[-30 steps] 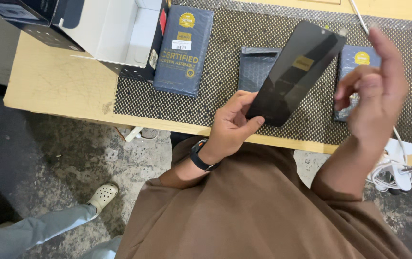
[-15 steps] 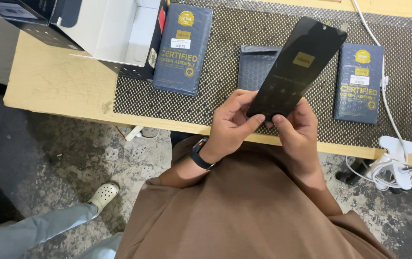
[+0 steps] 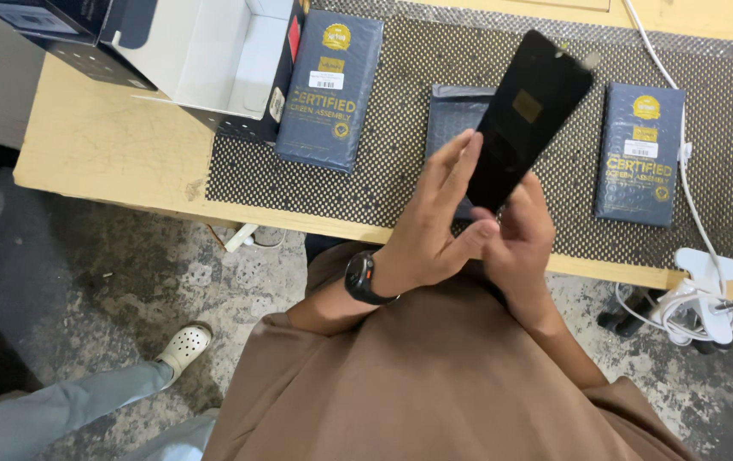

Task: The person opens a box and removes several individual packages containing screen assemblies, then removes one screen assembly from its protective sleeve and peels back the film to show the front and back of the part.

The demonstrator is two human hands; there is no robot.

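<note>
1. I hold the black screen panel in front of me, above the dotted mat on the wooden table. Its long axis runs from about 7 o'clock at my hands up to about 1 o'clock at its free top end.

2. My left hand lies along the panel's left edge, fingers stretched toward 1 o'clock and pressed to the glass, thumb crossing toward 3 o'clock under the lower end. It is closed on the panel, though loosely.

3. My right hand sits at the panel's bottom end, at 6 o'clock from its middle, fingers curled up against the lower right corner. It also grips the panel; exactly how the fingertips pinch is hidden by the left thumb.

4. Both hands touch the bottom third; the top two thirds stand free. The right hand is nearer the very end, the left reaches further up the edge.

5. Beneath the panel a flat dark pouch lies on the mat. A dark blue box lies at 10 o'clock from my hands, another dark blue box at 2 o'clock, both well apart from the panel.
</note>
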